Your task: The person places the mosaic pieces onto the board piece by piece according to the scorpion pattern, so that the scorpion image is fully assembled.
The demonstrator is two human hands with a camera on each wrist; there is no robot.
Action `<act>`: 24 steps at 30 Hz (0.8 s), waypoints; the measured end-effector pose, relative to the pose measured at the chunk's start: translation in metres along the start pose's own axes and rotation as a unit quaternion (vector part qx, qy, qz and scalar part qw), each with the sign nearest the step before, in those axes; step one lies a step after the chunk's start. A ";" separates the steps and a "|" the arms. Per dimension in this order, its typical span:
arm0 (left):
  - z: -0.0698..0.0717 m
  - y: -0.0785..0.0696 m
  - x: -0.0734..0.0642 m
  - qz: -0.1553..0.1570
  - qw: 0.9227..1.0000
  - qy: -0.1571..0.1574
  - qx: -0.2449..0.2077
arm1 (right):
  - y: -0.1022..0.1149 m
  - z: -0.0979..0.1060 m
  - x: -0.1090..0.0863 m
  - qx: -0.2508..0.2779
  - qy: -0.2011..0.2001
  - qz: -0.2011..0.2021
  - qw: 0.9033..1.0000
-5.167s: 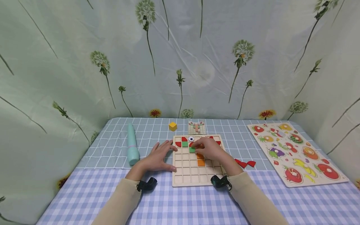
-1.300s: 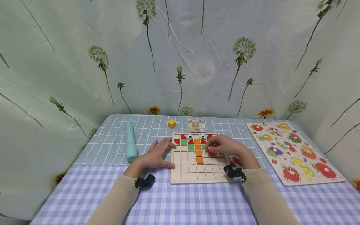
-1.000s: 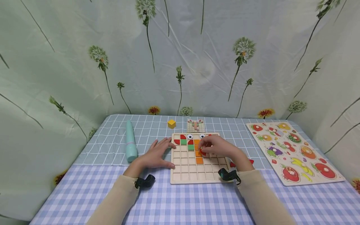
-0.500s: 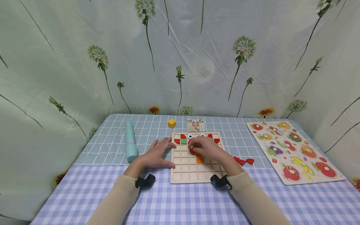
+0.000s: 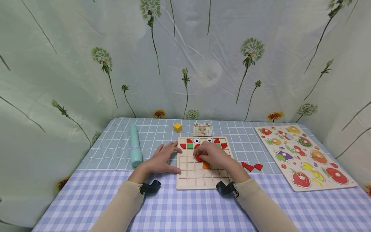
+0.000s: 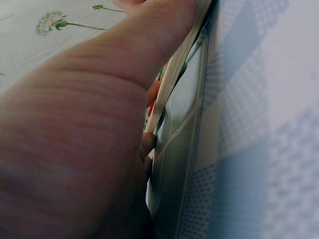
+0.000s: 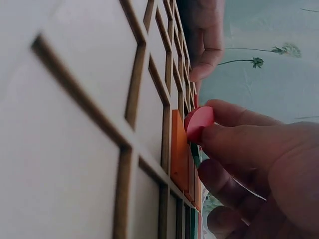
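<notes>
My right hand (image 5: 214, 156) is over the middle of a wooden grid board (image 5: 188, 180), pinching a red quarter-circle piece (image 7: 200, 123) between thumb and forefinger. The piece is just left of the column of orange tiles (image 5: 206, 165), tilted close to the grid in the right wrist view. At the board's left edge rests my left hand (image 5: 162, 161), fingers spread, with fingertips and thumb touching the rim. Red pieces, green tiles (image 5: 189, 146) and two eye tiles (image 5: 196, 140) fill cells in the top rows. The right hand hides some of these cells.
Several loose red pieces (image 5: 250, 167) lie right of the board. Behind it are a small pattern card (image 5: 202, 129) and a yellow cube (image 5: 177, 128). A teal cylindrical object (image 5: 135, 148) lies left, and a fruit puzzle board (image 5: 304, 158) lies right.
The right hand has carried the red piece leftward across the board, past the orange column. Since the earliest frame, a second eye tile shows in the top row. The left hand stays at the edge.
</notes>
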State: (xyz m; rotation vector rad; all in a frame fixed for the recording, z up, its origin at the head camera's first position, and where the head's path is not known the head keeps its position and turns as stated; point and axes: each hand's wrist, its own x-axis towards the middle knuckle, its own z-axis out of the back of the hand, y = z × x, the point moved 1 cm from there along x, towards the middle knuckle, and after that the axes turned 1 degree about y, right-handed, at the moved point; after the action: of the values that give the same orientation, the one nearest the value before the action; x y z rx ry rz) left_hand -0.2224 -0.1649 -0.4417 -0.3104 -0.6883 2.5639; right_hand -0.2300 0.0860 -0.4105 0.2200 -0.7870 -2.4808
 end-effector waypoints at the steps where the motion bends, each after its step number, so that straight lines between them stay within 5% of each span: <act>1: 0.000 0.000 0.000 -0.001 1.000 0.000 0.000 | 0.000 0.000 0.000 -0.005 0.001 -0.001 1.000; 24: 0.000 0.000 0.000 -0.006 1.000 -0.002 0.003 | -0.004 -0.001 0.001 -0.053 0.009 -0.016 0.998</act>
State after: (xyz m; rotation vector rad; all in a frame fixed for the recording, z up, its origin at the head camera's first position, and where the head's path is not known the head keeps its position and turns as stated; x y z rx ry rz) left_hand -0.2222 -0.1643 -0.4418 -0.2983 -0.6825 2.5561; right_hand -0.2323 0.0881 -0.4135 0.2187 -0.6474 -2.5375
